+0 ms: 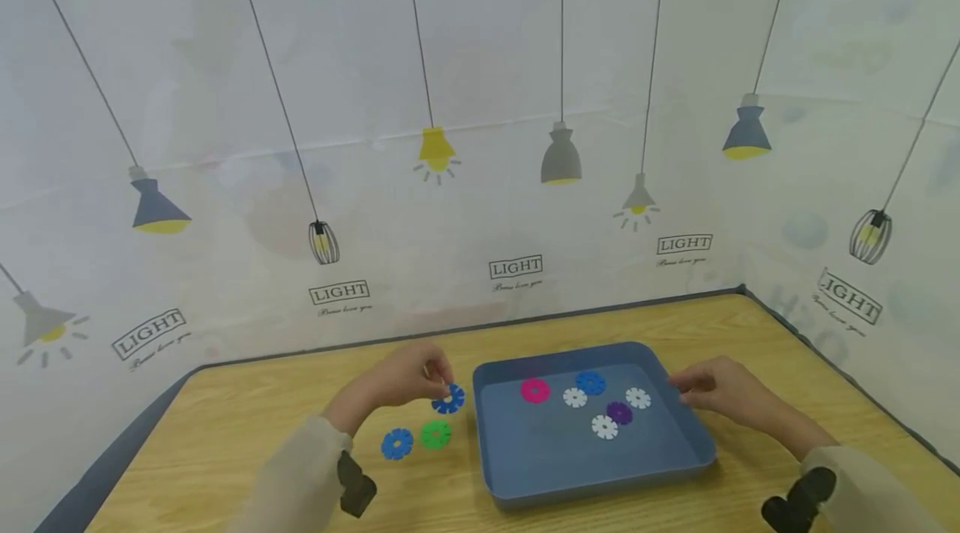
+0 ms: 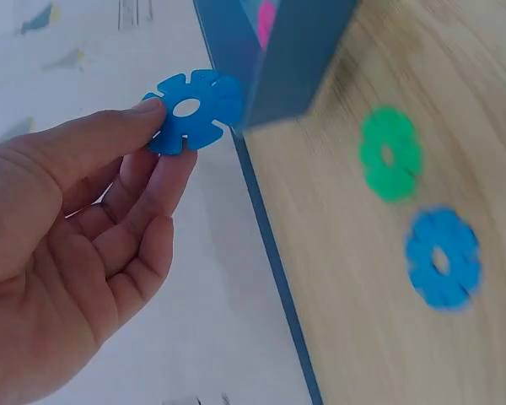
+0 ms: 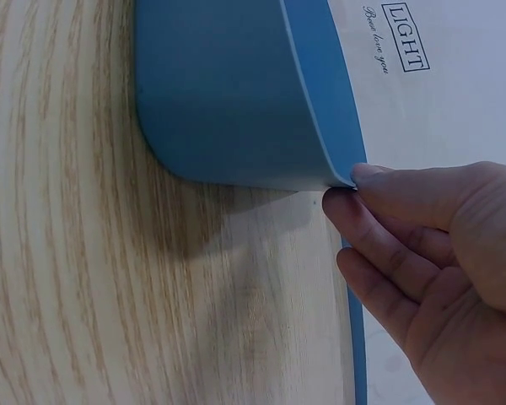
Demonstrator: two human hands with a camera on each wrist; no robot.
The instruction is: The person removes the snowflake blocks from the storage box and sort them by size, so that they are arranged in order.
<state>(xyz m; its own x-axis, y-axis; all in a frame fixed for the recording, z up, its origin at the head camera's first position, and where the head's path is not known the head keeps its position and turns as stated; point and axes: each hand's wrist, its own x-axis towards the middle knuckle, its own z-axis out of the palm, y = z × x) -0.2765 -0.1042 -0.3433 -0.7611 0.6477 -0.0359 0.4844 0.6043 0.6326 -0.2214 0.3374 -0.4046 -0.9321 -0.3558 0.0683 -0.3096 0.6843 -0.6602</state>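
Blue notched disc (image 2: 209, 125), round with a central hole: held up off the counter, just beside the left wall of the tray as the head view shows it. Left hand (image 1: 418, 370) pinches the disc by its edge between thumb and fingers; grip narrow, most of the disc sticking out past the fingertips. The remaining fingers curl below it.

On the counter (image 1: 300, 399) near this hand: a green disc (image 1: 442, 438) and a second blue disc (image 1: 388, 444), lying flat side by side, left of the tray.

Tray (image 1: 555, 454): grey-blue, rounded corners, low walls, standing on the counter. Contents, all in its far half to middle: pink disc (image 1: 543, 394) toward the left; another blue disc (image 1: 598, 388) with a white disc (image 1: 567, 399) right at its edge; purple disc (image 1: 626, 416) close against a white disc at its near left; a third white disc toward the right wall.

Right hand (image 1: 723, 389) pinches the tray's rim at the right side, thumb against fingers; grip narrow.

Surroundings: pale sleeves (image 1: 296, 479), dark devices (image 1: 356, 485) at both wrists. Wood-grain counter meets a white backdrop (image 1: 480, 208) printed with hanging lamps and "LIGHT".
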